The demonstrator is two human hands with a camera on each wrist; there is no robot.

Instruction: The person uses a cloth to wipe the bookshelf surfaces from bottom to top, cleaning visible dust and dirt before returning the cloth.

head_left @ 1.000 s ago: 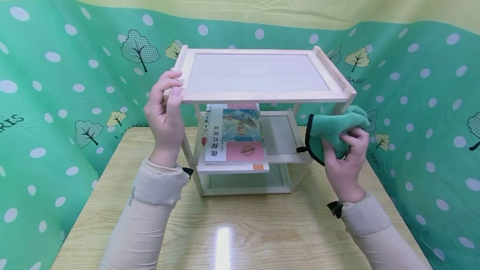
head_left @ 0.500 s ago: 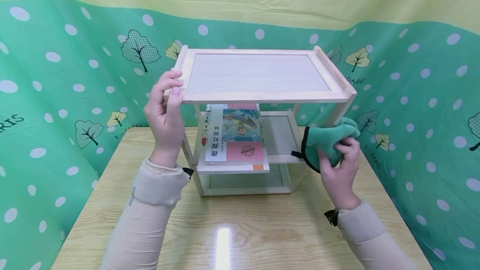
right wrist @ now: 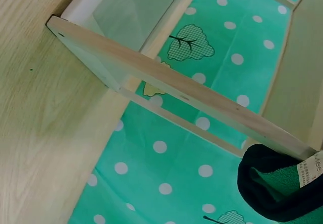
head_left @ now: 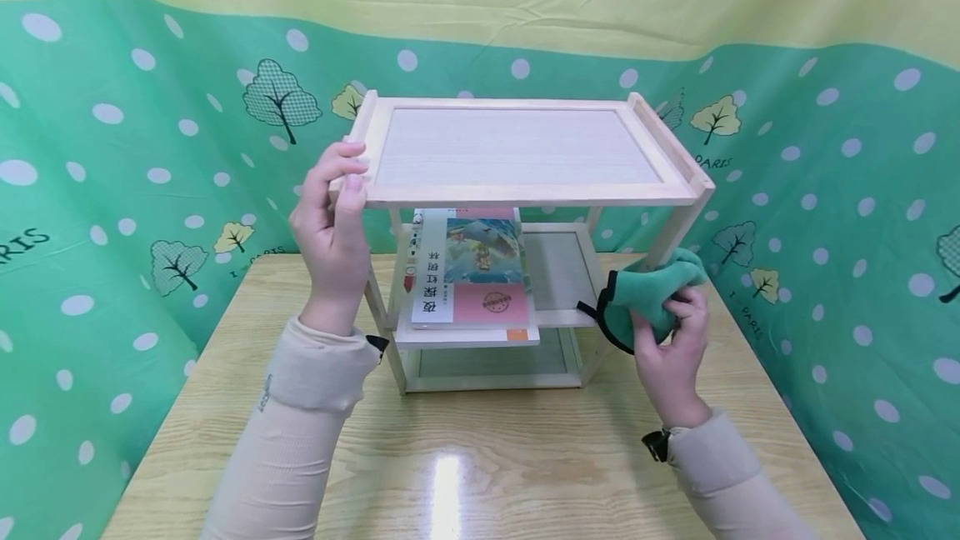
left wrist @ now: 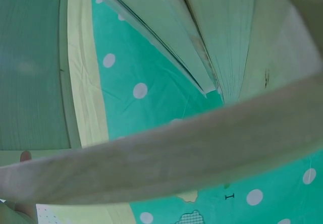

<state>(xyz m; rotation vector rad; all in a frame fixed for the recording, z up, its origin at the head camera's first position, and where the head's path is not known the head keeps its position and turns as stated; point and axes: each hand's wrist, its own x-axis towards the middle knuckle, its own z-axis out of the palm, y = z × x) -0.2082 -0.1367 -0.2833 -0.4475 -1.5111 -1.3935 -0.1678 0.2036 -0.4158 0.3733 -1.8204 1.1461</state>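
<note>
A pale wooden three-tier shelf rack [head_left: 517, 195] stands on the table. My left hand [head_left: 330, 232] grips the left front corner of its top board, thumb on the front and fingers over the edge. In the left wrist view only a fingertip [left wrist: 25, 156] shows behind a blurred wooden bar [left wrist: 166, 158]. My right hand [head_left: 675, 352] holds a green cloth [head_left: 648, 298] with black edging against the rack's front right post [head_left: 675, 232]. In the right wrist view the cloth [right wrist: 282, 178] sits at the post's upper end, while the hand itself is out of sight.
Books lie on the left of the middle shelf, a pink and blue one [head_left: 476, 273] on top, jutting past the front edge. The wooden table [head_left: 525, 465] extends in front of the rack. A green and yellow curtain [head_left: 187, 107] hangs behind and at both sides.
My right hand has slid down and slightly left with the green cloth, along the front right post. My left hand has stayed on the top board.
</note>
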